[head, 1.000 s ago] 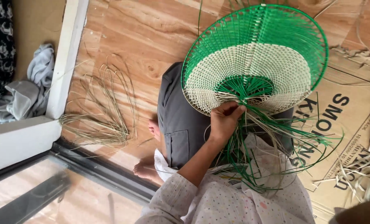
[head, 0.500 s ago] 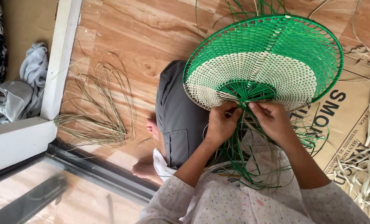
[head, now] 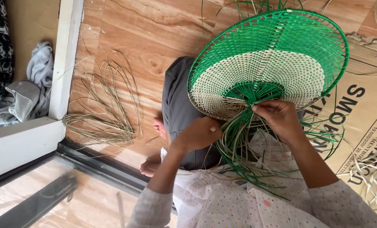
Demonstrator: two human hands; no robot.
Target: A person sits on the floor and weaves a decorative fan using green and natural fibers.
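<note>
- Fan (head: 277, 46), round, woven in green and cream, stood tilted over the person's lap, its rim reaching up and away, its narrow point aimed down toward the body.
- Long axis ran from that point, where the green spokes meet, out to the far green rim.
- Strips (head: 239, 147), green and cream, hung loose from the point and spread down across the lap.
- Right hand (head: 279, 118) was closed at the point, fingers pinching the gathered strips just under the green centre.
- Left hand (head: 199, 134) sat lower and to the left, just below the fan's cream edge, fingers curled around a few pale strips.
- Wood floor (head: 154, 29) lay open to the left of the fan; a loose bundle (head: 106, 112) of dry fibres lay there, well apart from the hands.
- Cardboard (head: 361, 114) lay flat beneath the fan's right side.
- White frame (head: 63, 59) edged the floor at far left, cloth (head: 28, 90) beyond it.
</note>
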